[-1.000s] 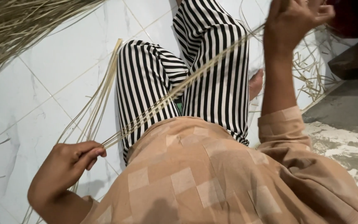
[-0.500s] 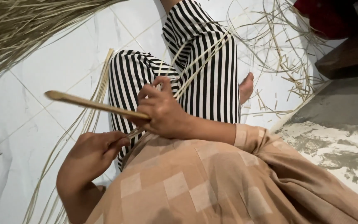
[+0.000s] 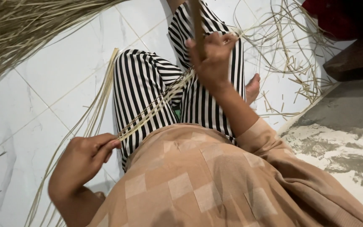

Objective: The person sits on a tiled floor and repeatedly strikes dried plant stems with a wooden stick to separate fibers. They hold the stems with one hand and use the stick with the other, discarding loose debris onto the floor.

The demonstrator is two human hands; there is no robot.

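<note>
I sit on a white tiled floor in black-and-white striped trousers and a tan checked top. My left hand pinches one end of a bundle of thin pale straw strips that stretches diagonally across my lap. My right hand grips the strips farther up, above my knee, and also holds a flat wooden stick that points upward. The stick's top runs out of view.
A big heap of dry straw fills the top left. Long loose strips lie on the floor by my left leg. Scattered offcuts litter the tiles at the right, near a rough cement patch and a dark wooden piece.
My right hand came down from high at the right to the strips, then slid up along them. The stick turned from lying sideways to pointing up. My left hand kept its hold.
</note>
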